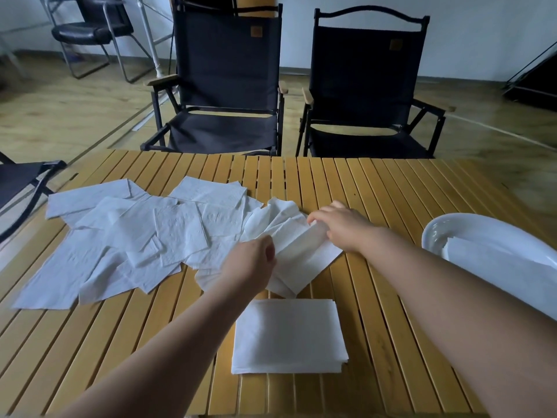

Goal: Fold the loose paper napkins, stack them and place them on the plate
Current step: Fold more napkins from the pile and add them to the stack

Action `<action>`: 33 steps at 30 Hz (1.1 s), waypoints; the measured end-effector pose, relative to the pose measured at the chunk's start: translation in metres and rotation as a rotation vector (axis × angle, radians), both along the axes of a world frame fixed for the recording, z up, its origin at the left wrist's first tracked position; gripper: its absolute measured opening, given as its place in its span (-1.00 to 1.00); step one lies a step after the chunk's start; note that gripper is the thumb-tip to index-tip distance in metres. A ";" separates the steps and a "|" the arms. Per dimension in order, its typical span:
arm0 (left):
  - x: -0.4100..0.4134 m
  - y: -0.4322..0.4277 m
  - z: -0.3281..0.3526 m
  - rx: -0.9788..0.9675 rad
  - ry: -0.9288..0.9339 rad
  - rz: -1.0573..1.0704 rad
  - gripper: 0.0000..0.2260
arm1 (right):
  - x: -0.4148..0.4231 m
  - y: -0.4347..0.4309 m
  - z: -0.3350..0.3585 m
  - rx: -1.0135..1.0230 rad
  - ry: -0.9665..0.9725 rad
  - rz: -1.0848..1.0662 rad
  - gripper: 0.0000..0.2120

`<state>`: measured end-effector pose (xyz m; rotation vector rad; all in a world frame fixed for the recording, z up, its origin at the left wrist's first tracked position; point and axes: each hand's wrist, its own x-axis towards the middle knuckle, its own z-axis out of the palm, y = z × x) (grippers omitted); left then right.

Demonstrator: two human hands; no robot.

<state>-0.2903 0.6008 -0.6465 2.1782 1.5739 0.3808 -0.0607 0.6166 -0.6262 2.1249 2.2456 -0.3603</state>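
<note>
centre frame: my left hand (253, 260) and right hand (337, 227) pinch one napkin (298, 245); folded stack (289, 336) below; plate (437, 230) right, on bench (391, 191).

Two hands (250, 260) (340, 227), one plate (452, 220), one stack (289, 336), perhaps twelve loose napkins (135, 236).

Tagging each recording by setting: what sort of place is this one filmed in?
Likely an indoor room, perhaps an office or studio, furnished with camping gear: a slatted wooden table, black folding camp chairs, and a black office chair on wood-look flooring.
</note>
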 end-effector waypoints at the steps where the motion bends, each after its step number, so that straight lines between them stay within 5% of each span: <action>1: -0.002 -0.001 0.001 -0.003 -0.027 -0.007 -0.91 | 0.001 -0.002 0.002 0.014 -0.003 0.005 -0.52; 5: -0.015 0.001 0.007 -0.028 -0.198 0.012 -0.93 | 0.006 -0.013 0.012 0.147 0.018 0.012 -0.83; 15: -0.035 -0.004 0.033 -0.102 -0.404 0.100 -0.89 | 0.001 -0.056 0.031 0.249 0.300 -0.081 -0.83; 28: -0.060 -0.025 0.051 -0.109 -0.453 0.204 -0.87 | -0.046 -0.102 0.032 0.539 0.541 -0.144 -0.85; 33: -0.071 -0.034 0.056 -0.163 -0.540 0.251 -0.86 | -0.059 -0.117 0.034 0.551 0.780 -0.266 -0.93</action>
